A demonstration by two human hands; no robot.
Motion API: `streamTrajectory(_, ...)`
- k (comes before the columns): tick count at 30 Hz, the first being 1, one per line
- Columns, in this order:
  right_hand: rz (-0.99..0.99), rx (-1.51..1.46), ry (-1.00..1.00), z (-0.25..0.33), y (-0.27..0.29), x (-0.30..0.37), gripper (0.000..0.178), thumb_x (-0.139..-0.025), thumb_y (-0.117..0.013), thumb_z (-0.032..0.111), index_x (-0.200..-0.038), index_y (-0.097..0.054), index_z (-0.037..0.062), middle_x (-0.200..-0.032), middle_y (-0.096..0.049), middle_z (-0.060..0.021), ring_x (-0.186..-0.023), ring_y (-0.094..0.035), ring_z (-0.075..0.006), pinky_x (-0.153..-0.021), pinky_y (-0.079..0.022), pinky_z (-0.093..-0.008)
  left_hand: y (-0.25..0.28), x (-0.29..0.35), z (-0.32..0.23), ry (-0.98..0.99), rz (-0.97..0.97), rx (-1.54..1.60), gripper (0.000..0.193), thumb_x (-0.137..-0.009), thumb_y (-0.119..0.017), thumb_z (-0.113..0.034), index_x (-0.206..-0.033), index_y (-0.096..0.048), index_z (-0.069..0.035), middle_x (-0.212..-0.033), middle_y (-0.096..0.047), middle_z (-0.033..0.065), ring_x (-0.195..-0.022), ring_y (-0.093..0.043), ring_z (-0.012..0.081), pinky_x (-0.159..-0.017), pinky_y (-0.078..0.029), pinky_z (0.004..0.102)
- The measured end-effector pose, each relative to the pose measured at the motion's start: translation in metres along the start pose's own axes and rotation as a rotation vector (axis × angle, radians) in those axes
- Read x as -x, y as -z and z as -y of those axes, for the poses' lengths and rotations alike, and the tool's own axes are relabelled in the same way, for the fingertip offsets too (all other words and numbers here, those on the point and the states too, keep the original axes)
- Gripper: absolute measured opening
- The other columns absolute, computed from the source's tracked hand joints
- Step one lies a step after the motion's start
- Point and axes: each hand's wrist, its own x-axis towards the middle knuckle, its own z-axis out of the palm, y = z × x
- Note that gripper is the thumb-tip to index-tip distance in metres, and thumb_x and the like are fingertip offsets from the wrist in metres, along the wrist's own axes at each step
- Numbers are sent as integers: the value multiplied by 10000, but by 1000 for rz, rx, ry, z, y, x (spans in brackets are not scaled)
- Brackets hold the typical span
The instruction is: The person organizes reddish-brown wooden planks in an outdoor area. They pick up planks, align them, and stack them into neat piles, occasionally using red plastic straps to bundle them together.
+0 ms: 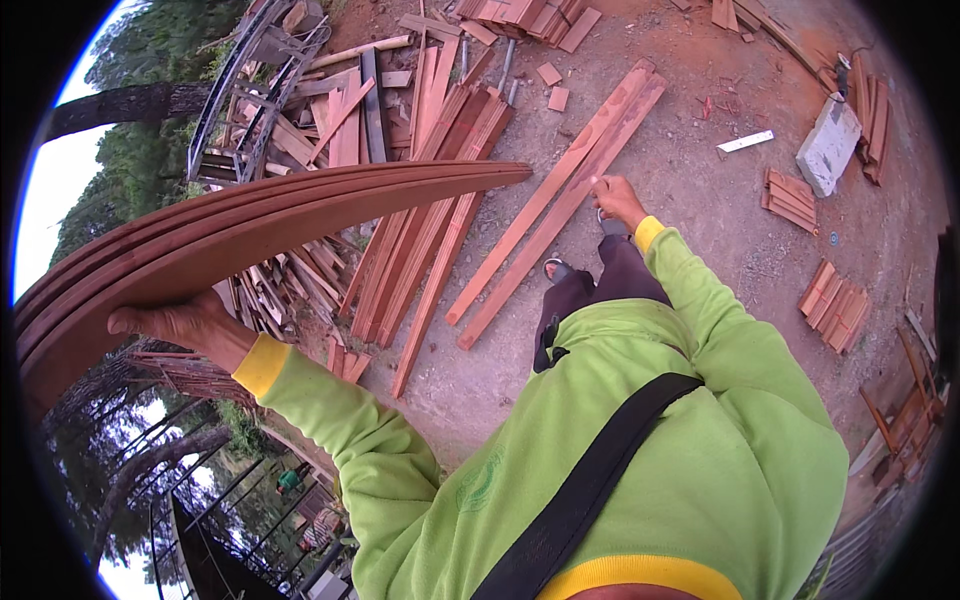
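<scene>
A stack of several long reddish-brown wooden planks (300,212) is raised at my left side, its far end reaching over the lumber on the ground. My left hand (185,325) grips this stack from below, the thumb lying along its near face and the other fingers hidden. My right hand (620,203) hangs in front of me with its fingers curled together; whether anything is in them cannot be made out. Under and beyond that hand, two long planks (560,190) lie side by side on the ground, apart from the hand as far as I can see.
A pile of long planks (430,250) lies ahead left, with scrap wood (340,120) and a metal frame (265,90) behind it. Small bundles of boards (835,307) and a grey block (829,145) lie at the right. A white strip (746,141) rests on the dirt.
</scene>
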Motion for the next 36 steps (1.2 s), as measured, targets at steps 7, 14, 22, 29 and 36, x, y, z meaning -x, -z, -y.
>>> streamTrajectory(7, 474, -145, -89, 55, -167, 50, 648, -959, -398, 582, -1161, -517, -23, -1012, -607, -148, -835, -630, -206, -683, -545, -366, 22, 58, 3, 75, -120, -26, 1107, -639, -506, -884, -1445, -330, -145, -1458, -355, 110, -1341, -372, 285, -1122, -342, 496)
streamTrajectory(14, 362, -916, -582, 34, -264, 30, 953, -895, -324, 727, -1467, -85, 2, -1309, -428, -278, -1092, -552, -418, -900, -483, -585, 88, 113, -7, -47, -348, -64, 1098, -649, -452, -914, -1409, -400, -124, -1387, -452, 125, -1305, -428, 300, -1127, -314, 533)
streamTrajectory(22, 150, -1438, -448, -69, -371, 37, 657, -921, -371, 670, -1274, -515, 135, -1222, -587, -48, -1133, -557, -247, -976, -464, -431, 205, 214, -36, 68, -61, 154, 576, -891, -539, -554, -1176, -516, -53, -957, -577, 128, -935, -579, 303, -915, -473, 463)
streamTrajectory(29, 162, -1450, -456, -90, -390, 59, 657, -920, -374, 671, -1277, -510, 137, -1233, -580, -56, -1140, -552, -254, -979, -458, -433, 244, 261, -64, 149, -123, 137, 544, -927, -491, -469, -1182, -562, 6, -1025, -595, 175, -967, -571, 344, -959, -420, 496)
streamTrajectory(36, 194, -1372, -438, -73, -358, 92, 657, -919, -376, 672, -1281, -504, 138, -1245, -572, -64, -1147, -546, -261, -983, -453, -435, 293, 270, -90, 172, -190, 86, 930, -788, -385, -801, -1301, -527, -39, -1132, -605, 205, -998, -591, 367, -942, -446, 536)
